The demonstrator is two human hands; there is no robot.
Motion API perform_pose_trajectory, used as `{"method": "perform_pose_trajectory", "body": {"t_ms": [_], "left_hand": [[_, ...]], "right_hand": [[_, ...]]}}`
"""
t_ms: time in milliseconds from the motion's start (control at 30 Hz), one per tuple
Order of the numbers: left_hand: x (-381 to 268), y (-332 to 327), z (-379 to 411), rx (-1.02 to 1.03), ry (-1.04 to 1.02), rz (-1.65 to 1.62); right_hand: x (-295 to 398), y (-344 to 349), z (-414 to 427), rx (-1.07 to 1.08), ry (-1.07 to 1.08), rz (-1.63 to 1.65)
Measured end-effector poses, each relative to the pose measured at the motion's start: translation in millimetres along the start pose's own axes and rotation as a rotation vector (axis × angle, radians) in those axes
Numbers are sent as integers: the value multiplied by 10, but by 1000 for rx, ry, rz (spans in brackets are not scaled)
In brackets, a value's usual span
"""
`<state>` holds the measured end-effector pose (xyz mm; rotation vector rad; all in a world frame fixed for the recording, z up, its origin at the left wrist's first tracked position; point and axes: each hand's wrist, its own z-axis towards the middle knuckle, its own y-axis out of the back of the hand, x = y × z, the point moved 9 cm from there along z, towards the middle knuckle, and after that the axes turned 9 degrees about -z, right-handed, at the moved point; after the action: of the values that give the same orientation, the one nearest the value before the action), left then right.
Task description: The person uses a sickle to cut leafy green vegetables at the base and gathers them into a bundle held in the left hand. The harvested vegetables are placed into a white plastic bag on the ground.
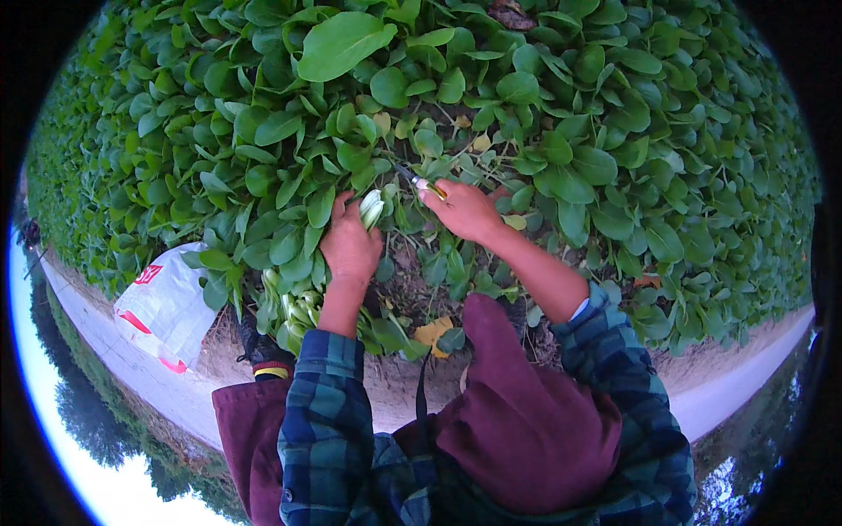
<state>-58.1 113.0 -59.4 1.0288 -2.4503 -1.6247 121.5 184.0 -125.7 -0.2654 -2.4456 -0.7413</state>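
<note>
My left hand (350, 244) is closed round a leafy green plant, whose pale, whitish stem base (371, 209) shows between thumb and fingers. To its right, my right hand (463, 209) grips a small knife (431, 189) by its handle, with yellow and shiny metal on it. The thin dark blade points up and left, its tip partly lost among leaves. Below my left wrist lies a pile of leafy greens (301, 309) with pale stem bases showing, close to my shoe.
Dense rows of leafy greens (592, 164) surround both hands. A white plastic sack (168, 306) with red print stands at the left. A yellow dead leaf (434, 334) lies on soil near my knee. Behind the bed runs a pale paved path (131, 375).
</note>
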Motion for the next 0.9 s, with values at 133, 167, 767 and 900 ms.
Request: {"method": "perform_pose_trajectory", "body": {"t_ms": [133, 167, 767, 900], "left_hand": [[31, -5, -7, 12, 37, -29], [39, 3, -13, 0, 32, -38], [62, 97, -9, -13, 64, -48], [-172, 370, -238, -58, -87, -257]], "right_hand": [[89, 72, -32, -28, 12, -112], [125, 72, -37, -31, 17, -129], [201, 40, -100, -37, 77, -254], [-63, 13, -186, -32, 40, -45]]}}
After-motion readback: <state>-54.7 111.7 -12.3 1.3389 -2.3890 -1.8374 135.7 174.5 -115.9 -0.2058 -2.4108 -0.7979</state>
